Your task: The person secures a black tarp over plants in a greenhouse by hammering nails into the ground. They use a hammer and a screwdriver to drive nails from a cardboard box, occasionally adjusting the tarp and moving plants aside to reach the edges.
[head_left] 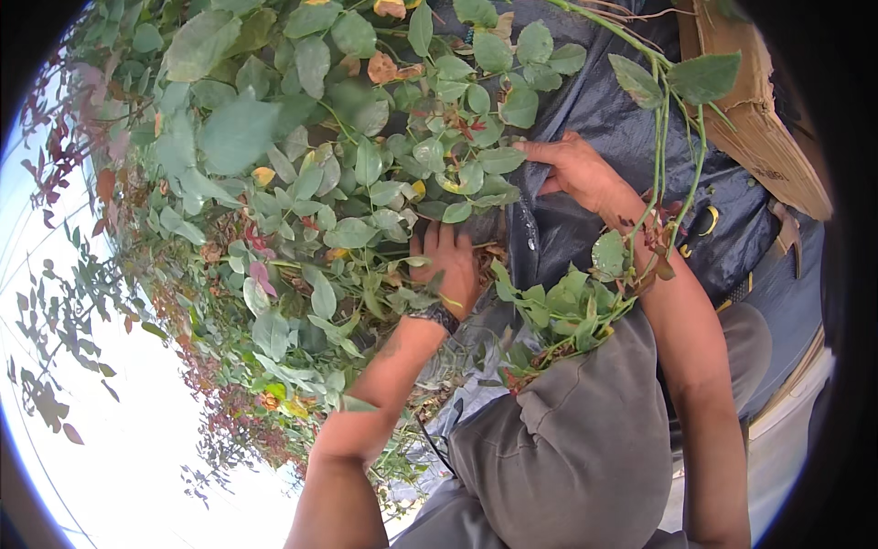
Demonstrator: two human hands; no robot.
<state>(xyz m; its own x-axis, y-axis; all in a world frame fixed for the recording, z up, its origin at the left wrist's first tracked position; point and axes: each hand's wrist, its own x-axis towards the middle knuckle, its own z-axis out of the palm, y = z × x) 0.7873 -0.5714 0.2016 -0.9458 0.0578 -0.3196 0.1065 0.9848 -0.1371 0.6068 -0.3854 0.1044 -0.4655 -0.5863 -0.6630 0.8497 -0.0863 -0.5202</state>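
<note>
Low among green rose leaves (366, 160), my left hand (446, 265) lies with fingers extended and slightly apart, palm down against something dark that the foliage partly hides. A dark band (430, 316) circles that wrist. To its upper right, my right hand (572, 169) pinches a fold of black plastic sheet (617, 119), its thumb near the leaves and the other fingers curled. Long green stems with leaves (658, 137) cross over my right forearm, and a leafy cluster (567, 306) lies between my arms.
A torn cardboard box (750, 137) stands at the upper right beside the black plastic. My knee in grey trousers (567, 439) rises between my forearms. Dense foliage with reddish leaves fills the left side against bright white sky (110, 476).
</note>
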